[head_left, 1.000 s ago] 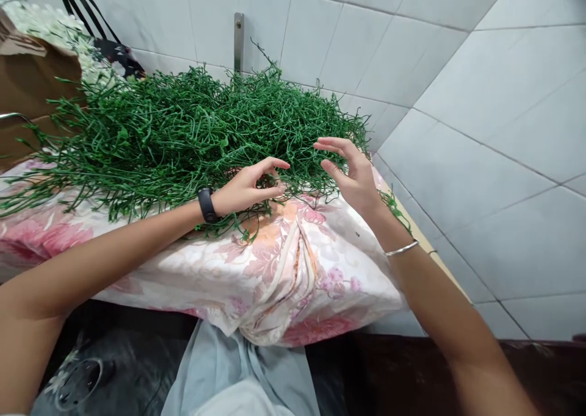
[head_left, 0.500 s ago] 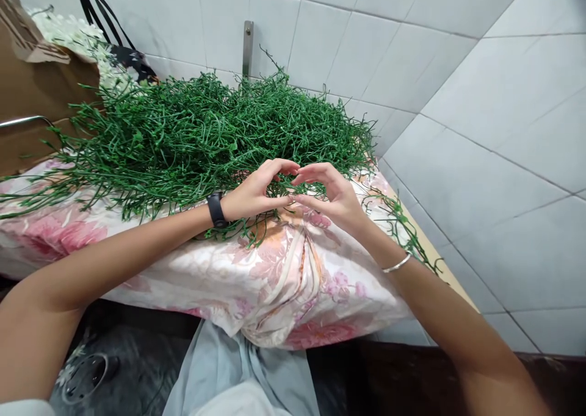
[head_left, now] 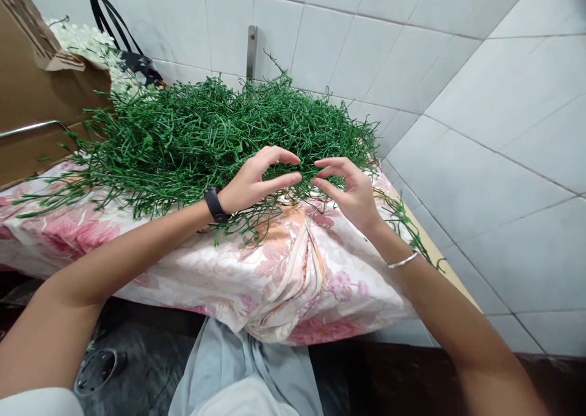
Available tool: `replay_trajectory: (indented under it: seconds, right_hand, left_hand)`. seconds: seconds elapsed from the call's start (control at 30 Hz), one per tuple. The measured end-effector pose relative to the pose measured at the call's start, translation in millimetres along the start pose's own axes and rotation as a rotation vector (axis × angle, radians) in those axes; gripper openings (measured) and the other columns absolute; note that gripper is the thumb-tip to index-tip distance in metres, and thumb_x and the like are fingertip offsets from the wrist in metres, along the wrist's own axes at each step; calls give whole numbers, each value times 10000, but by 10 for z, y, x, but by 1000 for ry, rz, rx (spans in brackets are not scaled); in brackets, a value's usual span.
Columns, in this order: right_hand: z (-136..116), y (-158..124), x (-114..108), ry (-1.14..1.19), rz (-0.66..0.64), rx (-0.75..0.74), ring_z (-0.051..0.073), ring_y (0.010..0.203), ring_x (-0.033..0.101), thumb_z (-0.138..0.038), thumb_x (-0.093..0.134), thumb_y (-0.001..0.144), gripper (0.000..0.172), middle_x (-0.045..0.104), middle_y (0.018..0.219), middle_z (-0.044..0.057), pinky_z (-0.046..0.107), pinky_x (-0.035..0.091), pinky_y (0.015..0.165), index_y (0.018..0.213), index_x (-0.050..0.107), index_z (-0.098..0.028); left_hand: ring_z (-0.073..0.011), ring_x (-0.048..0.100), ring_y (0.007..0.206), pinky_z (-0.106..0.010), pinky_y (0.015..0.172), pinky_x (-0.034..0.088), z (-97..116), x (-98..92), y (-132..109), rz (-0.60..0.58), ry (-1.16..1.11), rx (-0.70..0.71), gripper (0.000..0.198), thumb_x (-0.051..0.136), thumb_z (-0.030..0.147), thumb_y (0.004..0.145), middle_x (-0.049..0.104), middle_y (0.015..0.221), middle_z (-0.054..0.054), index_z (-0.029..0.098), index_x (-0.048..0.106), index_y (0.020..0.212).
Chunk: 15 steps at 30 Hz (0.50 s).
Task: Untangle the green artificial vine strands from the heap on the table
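A big heap of thin green artificial stems [head_left: 206,141] lies on a pink floral cloth [head_left: 274,269]. My left hand [head_left: 254,181], with a black band on the wrist, rests at the heap's front edge. Its fingers curl round a few green stems. My right hand [head_left: 352,190], with a silver bangle on the wrist, is just to the right of it. Its thumb and forefinger are curved and a little apart, with their tips at the stems. The two hands face each other with a small gap between them.
A brown cardboard box [head_left: 36,99] with white flowers [head_left: 86,41] and a black bag [head_left: 132,62] stand at the back left. White tiled walls [head_left: 480,129] close in behind and to the right. A metal bracket [head_left: 251,50] is fixed to the wall. Grey cloth [head_left: 238,373] lies below.
My right hand came in from an open spread to meet the left hand at the stems, then drew slightly apart. The view shifted a little to the left.
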State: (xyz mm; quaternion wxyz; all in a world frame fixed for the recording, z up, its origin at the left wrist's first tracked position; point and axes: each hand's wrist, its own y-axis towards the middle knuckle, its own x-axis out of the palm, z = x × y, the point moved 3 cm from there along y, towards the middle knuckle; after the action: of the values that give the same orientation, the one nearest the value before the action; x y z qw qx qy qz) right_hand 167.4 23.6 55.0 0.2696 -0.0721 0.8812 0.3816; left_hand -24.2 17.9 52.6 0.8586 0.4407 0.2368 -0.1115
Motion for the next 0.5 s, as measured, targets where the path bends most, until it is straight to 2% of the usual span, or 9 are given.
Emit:
replay_trajectory:
  seconds: [0.17, 0.3, 0.4, 0.5]
  right_hand:
    - [56, 2, 32, 71, -9, 61, 137, 810, 602, -293, 628, 744, 262, 618, 833, -1, 306, 455, 813, 987, 565, -218]
    - [74, 35, -65, 113, 129, 96, 139, 816, 611, -311, 624, 743, 323, 611, 804, -9, 297, 473, 792, 1038, 516, -232]
    - [31, 67, -194, -41, 195, 27, 147, 827, 616, -285, 607, 755, 319, 618, 797, -10, 323, 451, 843, 1052, 505, -229]
    - [-12, 83, -229, -259, 82, -65, 166, 852, 615, -238, 585, 770, 296, 645, 806, 0, 365, 403, 899, 1056, 515, -211]
  left_hand:
    - [-135, 555, 889, -277, 816, 430, 74, -88, 46, -54, 15, 1, 281, 544, 404, 794, 627, 948, -45, 162, 599, 925]
    - [-137, 545, 902, -278, 813, 427, 105, -132, 69, -52, 46, 30, 261, 530, 396, 806, 628, 947, -43, 168, 605, 908]
    - [-136, 541, 909, -276, 805, 433, 88, -142, 72, -34, 59, 24, 263, 524, 388, 811, 625, 965, -48, 166, 596, 933]
    - [-146, 537, 937, -294, 835, 432, 42, -92, 52, -63, 103, 18, 299, 530, 381, 809, 615, 1004, -60, 162, 567, 1010]
